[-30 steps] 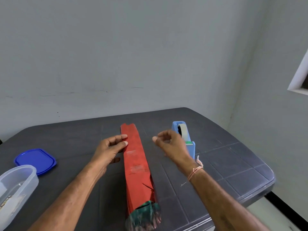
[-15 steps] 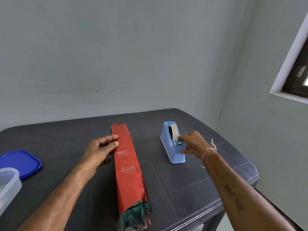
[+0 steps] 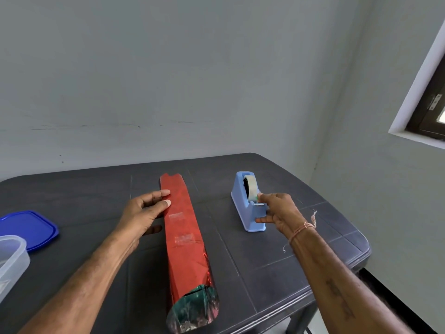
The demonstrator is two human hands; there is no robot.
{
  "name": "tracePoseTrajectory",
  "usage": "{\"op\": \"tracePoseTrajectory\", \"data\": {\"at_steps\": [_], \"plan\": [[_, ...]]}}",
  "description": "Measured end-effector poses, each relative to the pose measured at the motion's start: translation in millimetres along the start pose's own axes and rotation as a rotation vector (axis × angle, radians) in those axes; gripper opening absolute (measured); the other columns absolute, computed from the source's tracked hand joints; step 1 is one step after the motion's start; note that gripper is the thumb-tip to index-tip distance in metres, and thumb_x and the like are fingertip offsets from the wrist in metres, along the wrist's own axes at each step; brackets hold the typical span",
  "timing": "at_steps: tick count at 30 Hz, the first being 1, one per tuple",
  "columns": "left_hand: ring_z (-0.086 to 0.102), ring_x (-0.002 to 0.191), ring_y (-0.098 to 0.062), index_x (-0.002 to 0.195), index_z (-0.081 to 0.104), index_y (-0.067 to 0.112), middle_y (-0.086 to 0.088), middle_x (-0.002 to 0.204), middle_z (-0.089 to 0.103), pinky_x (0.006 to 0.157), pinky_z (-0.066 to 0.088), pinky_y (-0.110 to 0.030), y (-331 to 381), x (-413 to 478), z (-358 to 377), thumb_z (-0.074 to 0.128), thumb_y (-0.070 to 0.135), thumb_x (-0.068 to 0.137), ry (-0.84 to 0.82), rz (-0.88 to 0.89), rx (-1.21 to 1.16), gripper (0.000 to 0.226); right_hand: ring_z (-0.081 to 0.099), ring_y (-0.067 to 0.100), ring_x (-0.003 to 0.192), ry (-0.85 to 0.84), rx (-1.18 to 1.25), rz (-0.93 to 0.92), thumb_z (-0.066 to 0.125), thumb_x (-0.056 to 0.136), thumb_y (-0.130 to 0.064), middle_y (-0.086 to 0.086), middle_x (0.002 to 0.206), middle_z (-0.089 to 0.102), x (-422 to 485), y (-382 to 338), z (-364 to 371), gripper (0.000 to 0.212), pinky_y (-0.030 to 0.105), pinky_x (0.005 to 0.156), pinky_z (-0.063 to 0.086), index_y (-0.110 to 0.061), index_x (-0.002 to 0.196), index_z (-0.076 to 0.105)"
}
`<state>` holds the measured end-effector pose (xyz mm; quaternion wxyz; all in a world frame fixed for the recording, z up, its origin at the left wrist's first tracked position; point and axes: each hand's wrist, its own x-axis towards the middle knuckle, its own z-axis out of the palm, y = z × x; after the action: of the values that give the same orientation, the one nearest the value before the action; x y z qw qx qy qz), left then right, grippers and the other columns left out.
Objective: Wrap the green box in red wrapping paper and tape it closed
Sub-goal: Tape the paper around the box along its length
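Green box (image 3: pixel 195 307) lies lengthwise on table (image 3: pixel 277 256), sleeved in red wrapping paper (image 3: pixel 183 237), near end uncovered. Left hand (image 3: pixel 144 213) flat, straight fingers pressing the paper; right hand (image 3: pixel 280 210) pinches the tape dispenser (image 3: pixel 240 208) front

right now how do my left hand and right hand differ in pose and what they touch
The left hand lies with straight fingers on the long red foil-wrapped box; the right hand curls round the front of the light blue plastic tape dispenser. The right hand has a thread band at its wrist; the left hand's wrist is bare. Both reach out over the dark grey table.
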<state>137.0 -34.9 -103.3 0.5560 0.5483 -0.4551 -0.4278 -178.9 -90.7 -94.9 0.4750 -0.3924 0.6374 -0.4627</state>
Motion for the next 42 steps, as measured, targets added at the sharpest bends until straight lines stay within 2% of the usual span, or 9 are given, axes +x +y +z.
{"op": "tracePoseTrajectory", "data": {"at_steps": [7, 11, 13, 16, 22, 28, 32, 36, 42], "plan": [[0.068, 0.087, -0.004, 0.122, 0.073, 0.020, 0.003, 0.108, 0.072, 0.054, 0.052, -0.015, 1, -1, 2, 0.071, 0.010, 0.093, 0.005, -0.007, -0.011, 0.031, 0.068, 0.031, 0.078, -0.006, 0.081, 0.005, 0.072, 0.092, -0.010, 0.010, 0.091, 0.058, -5, 1, 1, 0.017, 0.048, 0.056, 0.061, 0.005, 0.098, 0.066], [0.066, 0.088, -0.007, 0.123, 0.072, 0.017, 0.001, 0.108, 0.071, 0.047, 0.049, -0.009, 2, -2, 3, 0.070, 0.007, 0.094, 0.007, -0.004, -0.029, 0.031, 0.069, 0.036, 0.090, -0.002, 0.125, 0.010, 0.073, 0.092, -0.010, 0.010, 0.094, 0.056, -4, 5, 1, 0.017, 0.054, 0.068, 0.061, 0.002, 0.096, 0.062], [0.067, 0.088, -0.009, 0.123, 0.073, 0.017, -0.001, 0.110, 0.071, 0.048, 0.052, -0.012, 2, -2, 3, 0.070, 0.007, 0.094, 0.008, -0.009, -0.034, 0.031, 0.068, 0.040, 0.097, -0.005, 0.139, 0.009, 0.073, 0.091, -0.009, 0.011, 0.096, 0.056, -3, 6, 1, 0.015, 0.057, 0.072, 0.060, 0.000, 0.093, 0.061], [0.069, 0.088, -0.010, 0.123, 0.073, 0.018, 0.001, 0.107, 0.071, 0.049, 0.057, -0.021, 3, -2, 2, 0.071, 0.009, 0.094, 0.011, -0.029, -0.048, 0.031, 0.068, 0.035, 0.090, -0.008, 0.141, 0.011, 0.072, 0.091, -0.007, 0.012, 0.097, 0.057, -3, 8, 0, 0.021, 0.057, 0.073, 0.061, 0.007, 0.103, 0.063], [0.069, 0.088, -0.011, 0.122, 0.074, 0.020, 0.000, 0.108, 0.071, 0.048, 0.057, -0.021, 4, -5, 3, 0.071, 0.010, 0.094, 0.009, -0.036, -0.049, 0.030, 0.060, 0.027, 0.089, 0.019, 0.167, 0.037, 0.074, 0.092, -0.011, 0.008, 0.097, 0.053, 1, 10, 7, 0.021, 0.052, 0.081, 0.062, 0.003, 0.103, 0.064], [0.068, 0.086, -0.008, 0.122, 0.073, 0.020, 0.001, 0.106, 0.071, 0.047, 0.055, -0.019, 5, -6, 4, 0.070, 0.010, 0.095, 0.006, -0.041, -0.056, 0.030, 0.067, 0.040, 0.100, 0.036, 0.319, 0.033, 0.070, 0.092, -0.005, 0.017, 0.106, 0.059, -2, 9, 12, 0.013, 0.048, 0.067, 0.063, 0.000, 0.083, 0.061], [0.067, 0.084, -0.007, 0.123, 0.073, 0.019, 0.003, 0.102, 0.070, 0.047, 0.054, -0.016, 6, -7, 5, 0.070, 0.009, 0.095, 0.007, -0.042, -0.074, 0.030, 0.068, 0.041, 0.101, 0.030, 0.329, -0.006, 0.067, 0.094, -0.006, 0.017, 0.107, 0.059, -1, 15, 14, 0.011, 0.046, 0.064, 0.064, 0.003, 0.091, 0.061], [0.066, 0.086, -0.006, 0.124, 0.072, 0.017, 0.003, 0.103, 0.069, 0.047, 0.051, -0.011, 5, -5, 4, 0.069, 0.009, 0.095, 0.006, -0.033, -0.073, 0.031, 0.068, 0.033, 0.088, 0.004, 0.366, -0.023, 0.065, 0.096, -0.004, 0.015, 0.103, 0.057, -2, 20, 12, 0.013, 0.047, 0.066, 0.063, 0.006, 0.103, 0.059], [0.068, 0.087, -0.008, 0.123, 0.073, 0.020, 0.003, 0.104, 0.071, 0.049, 0.056, -0.020, 4, -3, 3, 0.071, 0.011, 0.094, 0.004, -0.045, -0.061, 0.030, 0.072, 0.032, 0.090, -0.045, 0.430, -0.083, 0.065, 0.096, -0.005, 0.020, 0.113, 0.059, -2, 32, 8, 0.018, 0.040, 0.067, 0.065, 0.007, 0.107, 0.058]]}}
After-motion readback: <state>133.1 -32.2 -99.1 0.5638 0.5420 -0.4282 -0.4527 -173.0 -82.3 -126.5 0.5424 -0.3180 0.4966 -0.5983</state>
